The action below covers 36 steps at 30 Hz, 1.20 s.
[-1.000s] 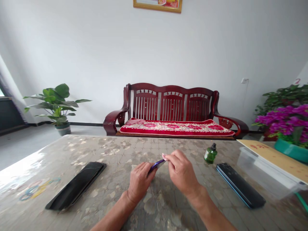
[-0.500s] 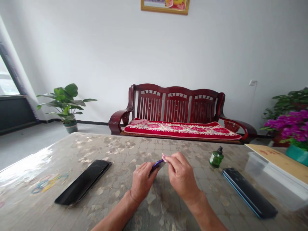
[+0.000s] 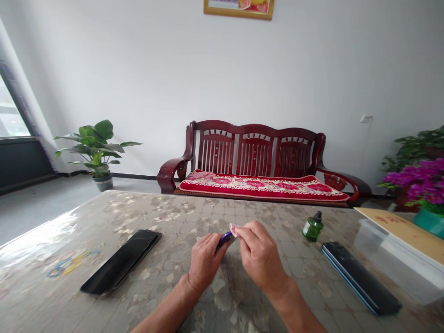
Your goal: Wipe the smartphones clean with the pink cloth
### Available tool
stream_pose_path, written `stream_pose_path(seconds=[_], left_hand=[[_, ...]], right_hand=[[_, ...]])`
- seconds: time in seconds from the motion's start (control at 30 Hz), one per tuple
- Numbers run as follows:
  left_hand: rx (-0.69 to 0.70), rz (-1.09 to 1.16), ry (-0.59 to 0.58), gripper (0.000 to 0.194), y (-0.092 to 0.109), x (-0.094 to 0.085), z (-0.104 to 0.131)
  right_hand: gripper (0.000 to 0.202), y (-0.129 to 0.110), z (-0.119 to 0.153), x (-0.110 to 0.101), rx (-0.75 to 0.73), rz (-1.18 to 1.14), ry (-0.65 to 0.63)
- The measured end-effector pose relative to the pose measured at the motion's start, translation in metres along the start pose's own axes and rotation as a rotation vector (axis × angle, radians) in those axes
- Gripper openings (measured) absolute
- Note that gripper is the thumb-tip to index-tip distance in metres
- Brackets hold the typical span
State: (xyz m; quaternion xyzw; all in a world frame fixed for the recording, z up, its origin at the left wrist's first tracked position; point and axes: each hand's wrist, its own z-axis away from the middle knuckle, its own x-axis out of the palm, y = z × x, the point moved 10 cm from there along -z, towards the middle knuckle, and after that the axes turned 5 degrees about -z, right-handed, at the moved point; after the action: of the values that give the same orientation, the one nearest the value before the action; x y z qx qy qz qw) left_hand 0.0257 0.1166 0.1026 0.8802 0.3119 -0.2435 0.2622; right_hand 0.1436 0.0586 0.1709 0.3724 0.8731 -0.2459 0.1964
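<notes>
My left hand (image 3: 205, 259) is closed around a thin, flat thing with a shiny purple edge (image 3: 225, 238). Most of it lies hidden behind the fingers, so its kind does not show. Between the thumb and forefinger of my right hand (image 3: 261, 253) is a small pink-and-white piece (image 3: 234, 230), soft-looking, like a bit of cloth or paper. This piece meets the right end of the purple-edged thing. Both hands are held above the middle of the table (image 3: 222, 296).
Left on the table lie a flat, glossy black object (image 3: 121, 261) and several coloured rubber bands (image 3: 72, 263). To the right are a green bottle (image 3: 312, 227), a dark blue-edged phone (image 3: 360, 277) and a clear plastic box (image 3: 391, 263). A wooden bench (image 3: 255, 152) stands behind.
My right hand has shifted slightly left, bringing the pink-and-white piece closer to my left hand, over the end of the purple-edged thing. My left hand stays nearly still.
</notes>
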Motion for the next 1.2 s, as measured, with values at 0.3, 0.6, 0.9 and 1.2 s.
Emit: stream_pose_path(seconds=[0.3, 0.6, 0.9, 1.2], left_hand=[[0.067, -0.061, 0.048, 0.041, 0.010, -0.005, -0.001], [0.145, -0.173, 0.039, 0.040, 0.022, -0.014, -0.007], [0.108, -0.128, 0.019, 0.035, 0.024, -0.018, -0.011], [0.059, -0.100, 0.025, 0.028, 0.019, -0.015, -0.008]], right_hand=[[0.032, -0.001, 0.003, -0.001, 0.019, 0.006, 0.011], [0.034, -0.015, 0.005, 0.002, -0.031, -0.067, -0.022], [0.032, 0.012, 0.002, -0.006, 0.029, 0.004, 0.014], [0.029, -0.015, 0.006, 0.004, -0.051, -0.060, -0.061]])
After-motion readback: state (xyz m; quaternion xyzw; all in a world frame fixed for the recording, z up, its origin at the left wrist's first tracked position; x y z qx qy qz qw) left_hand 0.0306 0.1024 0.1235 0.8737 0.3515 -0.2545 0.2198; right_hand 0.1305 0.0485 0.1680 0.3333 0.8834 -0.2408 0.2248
